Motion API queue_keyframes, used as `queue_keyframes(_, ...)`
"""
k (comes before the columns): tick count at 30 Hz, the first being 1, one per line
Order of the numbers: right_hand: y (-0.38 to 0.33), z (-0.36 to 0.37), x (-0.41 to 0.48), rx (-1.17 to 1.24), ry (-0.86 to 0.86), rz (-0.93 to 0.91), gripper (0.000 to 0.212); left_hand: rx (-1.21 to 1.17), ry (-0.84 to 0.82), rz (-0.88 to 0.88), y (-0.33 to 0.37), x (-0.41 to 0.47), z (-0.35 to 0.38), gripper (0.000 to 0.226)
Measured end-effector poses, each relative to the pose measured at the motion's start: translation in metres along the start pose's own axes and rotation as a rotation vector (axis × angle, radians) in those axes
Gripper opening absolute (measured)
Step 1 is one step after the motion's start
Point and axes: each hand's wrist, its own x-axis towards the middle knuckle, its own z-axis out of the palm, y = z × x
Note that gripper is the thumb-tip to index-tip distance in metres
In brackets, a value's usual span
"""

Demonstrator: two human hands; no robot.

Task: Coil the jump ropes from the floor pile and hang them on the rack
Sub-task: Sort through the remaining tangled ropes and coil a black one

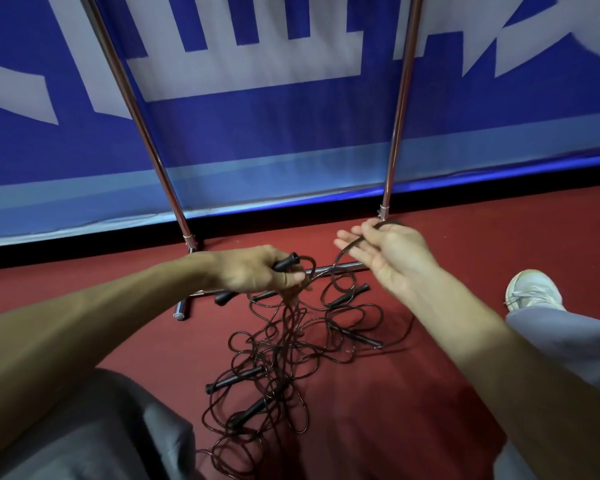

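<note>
I am watching the left hand (253, 271) closing firmly round a pair of black handles (284, 262), one sticking out above the fist and one below. The right hand (388, 251) is lying mostly open, fingers loosely spread, with the thin dark cord (347, 249) draped across them rather than pinched. That loose drape is what is worrying me: any tug could be sliding the cord off the fingers and spilling the loop. The cord from the left fist is dropping straight into the pile of jump ropes (284, 358) at six o'clock from the hands, on the red floor (465, 244). The strands there are crossing each other so thickly that I am expecting a pull to drag neighbouring ropes and their handles up too, or tighten a knot. The cord is also passing just by the base bar (355, 266) of the chrome rack (160, 174), standing at twelve o'clock, so it could be catching there. I am seeing no rope on the stretch of the rack in view. As for writing, the blue banner (291, 133) behind the rack is showing large white strokes, cropped too much for me to be reading them, and I am finding no brand on the handles.
</note>
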Motion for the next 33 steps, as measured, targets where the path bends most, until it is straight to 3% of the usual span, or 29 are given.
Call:
queue_keyframes(4, 0.003, 0.008, -0.003, 0.004, -0.086, -0.02, 0.013, -0.292, -0.017, 0.108, 0.011, 0.002, 0.008, 0.021)
queue_keyframes(7, -0.006, 0.008, 0.0, 0.07, -0.04, -0.046, 0.013, -0.408, -0.082, 0.13, 0.017, 0.0, 0.012, 0.034)
queue_keyframes(10, -0.015, 0.001, 0.006, 0.234, 0.092, -0.031, 0.015, -0.282, -0.119, 0.131, 0.02, -0.002, 0.008, 0.034)
queue_keyframes(16, -0.019, -0.007, 0.009, 0.358, 0.248, 0.001, 0.018, 0.18, -0.172, -0.207, 0.006, -0.002, -0.001, 0.022)
queue_keyframes(20, -0.015, -0.009, 0.011, 0.326, 0.246, 0.036, 0.013, -0.014, -0.095, -0.156, 0.01, -0.005, -0.003, 0.02)
queue_keyframes(23, 0.001, -0.01, 0.01, 0.133, 0.106, 0.199, 0.036, -0.385, -0.005, -0.016, 0.023, -0.008, -0.002, 0.02)
queue_keyframes(25, 0.012, -0.008, 0.004, -0.087, -0.044, 0.271, 0.038, -0.611, 0.086, 0.021, 0.034, -0.01, -0.001, 0.017)
queue_keyframes(28, 0.023, 0.002, -0.009, -0.452, -0.265, 0.214, 0.022, -0.823, 0.239, 0.073, 0.047, -0.012, -0.003, 0.013)
queue_keyframes(33, 0.048, 0.01, -0.023, -0.828, -0.622, 0.187, 0.042, -1.119, 0.42, 0.151, 0.06, -0.015, -0.009, 0.022)
